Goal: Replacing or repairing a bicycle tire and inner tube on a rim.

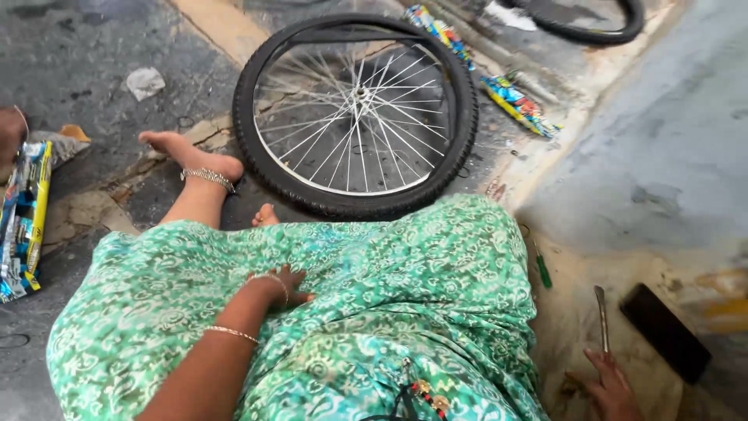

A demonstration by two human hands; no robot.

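Metal, flat and narrow, the tyre lever [601,318] lies on the pale concrete floor [670,156] near the bottom right corner of the view, its lower end meeting the fingertips of the right hand [612,390]. That hand rests low on the floor with fingers spread loosely; whether it pinches the lever or only touches it cannot be told. Just beside the lever, to the right, sits a dark rectangular block [665,331], and a little to the left lies a green-handled screwdriver [541,267] against the hem of the green patterned garment [389,288].

Across the lap, the left hand [282,285] presses down on the cloth with fingers curled into the folds, holding nothing but fabric (thin bangles ring the wrist and forearm). A bare foot [187,156] with an anklet stretches out to the upper left, another toe tip peeping from the hem.

Beyond the knees, a spoked bicycle wheel [354,113] with its black tyre lies flat on the dark ground. Two colourful cartons [518,105] lie by its upper right side, another colourful carton [23,218] near the left edge, and part of a second tyre [592,23] shows at the top edge.
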